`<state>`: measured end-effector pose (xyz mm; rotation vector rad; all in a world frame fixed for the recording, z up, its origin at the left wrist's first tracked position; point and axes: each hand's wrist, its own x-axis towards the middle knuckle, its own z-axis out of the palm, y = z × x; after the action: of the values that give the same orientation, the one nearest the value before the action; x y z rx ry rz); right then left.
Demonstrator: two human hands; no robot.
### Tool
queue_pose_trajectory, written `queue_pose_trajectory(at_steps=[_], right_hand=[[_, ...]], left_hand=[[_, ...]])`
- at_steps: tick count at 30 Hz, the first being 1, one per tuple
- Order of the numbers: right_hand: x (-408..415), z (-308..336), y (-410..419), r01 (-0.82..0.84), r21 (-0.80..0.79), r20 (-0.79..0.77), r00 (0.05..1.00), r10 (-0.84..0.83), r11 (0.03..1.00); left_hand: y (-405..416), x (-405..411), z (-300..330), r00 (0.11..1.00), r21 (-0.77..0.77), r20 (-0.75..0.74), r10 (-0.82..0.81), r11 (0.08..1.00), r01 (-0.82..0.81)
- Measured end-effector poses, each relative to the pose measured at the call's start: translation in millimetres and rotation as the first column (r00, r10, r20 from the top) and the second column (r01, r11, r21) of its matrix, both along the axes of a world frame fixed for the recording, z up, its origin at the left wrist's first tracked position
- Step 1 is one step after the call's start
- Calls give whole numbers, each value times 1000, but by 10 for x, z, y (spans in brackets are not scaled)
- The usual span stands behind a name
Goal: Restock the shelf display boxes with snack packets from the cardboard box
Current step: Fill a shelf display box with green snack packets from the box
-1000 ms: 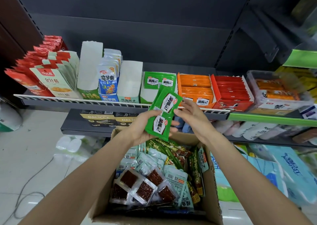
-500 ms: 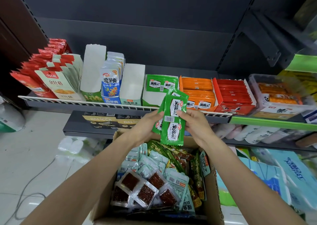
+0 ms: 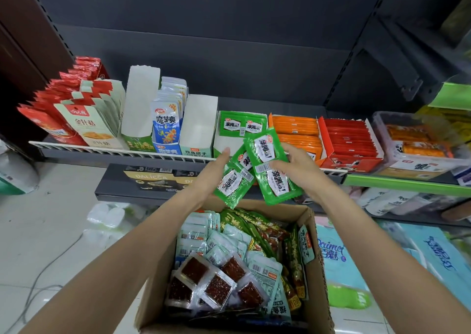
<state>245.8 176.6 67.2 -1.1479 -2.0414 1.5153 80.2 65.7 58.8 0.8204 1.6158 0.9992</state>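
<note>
Hands: 2, left hand (image 3: pixel 212 172) w/ 1 green packet (image 3: pixel 233 180), right hand (image 3: pixel 297 168) w/ 1 more (image 3: pixel 271 165). Cardboard box (image 3: pixel 314 280): 1; approx. 6 clear packs w/ dark red squares (image 3: pixel 216 284) on top. Shelf (image 3: pixel 122 152): 1 green display box (image 3: pixel 242 127), 1 orange (image 3: pixel 295 135), 1 red (image 3: pixel 349 142).

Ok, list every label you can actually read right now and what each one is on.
"亲嘴烧": green packets held in both hands, and those in the shelf display box.
"魔芋爽": blue-white packet.
"金针菇": pale box.
"DALICCA": dark box on the lower shelf.
"Daimei": tissue pack.
Barcodes and fine print: too small to read.
</note>
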Motion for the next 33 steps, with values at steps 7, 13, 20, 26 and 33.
queue_pose_trajectory(at_steps=[7, 13, 20, 26, 33], right_hand=[[-170, 449, 55, -595, 423, 652, 723, 226, 683], [-408, 399, 21, -592, 554, 659, 741, 126, 585], [-450, 257, 331, -579, 394, 584, 758, 292, 714], [-600, 242, 614, -433, 462, 536, 832, 144, 774], [-763, 78, 1052, -82, 672, 296, 941, -166, 736]], left_hand=[[159, -92, 54, 984, -121, -92, -151, 983, 140], [235, -142, 83, 860, -73, -297, -415, 908, 413], [393, -513, 76, 809, -75, -355, -469, 877, 475], [826, -813, 172, 776, -66, -457, -433, 887, 457], [1481, -909, 284, 595, 33, -772, -223, 921, 388]])
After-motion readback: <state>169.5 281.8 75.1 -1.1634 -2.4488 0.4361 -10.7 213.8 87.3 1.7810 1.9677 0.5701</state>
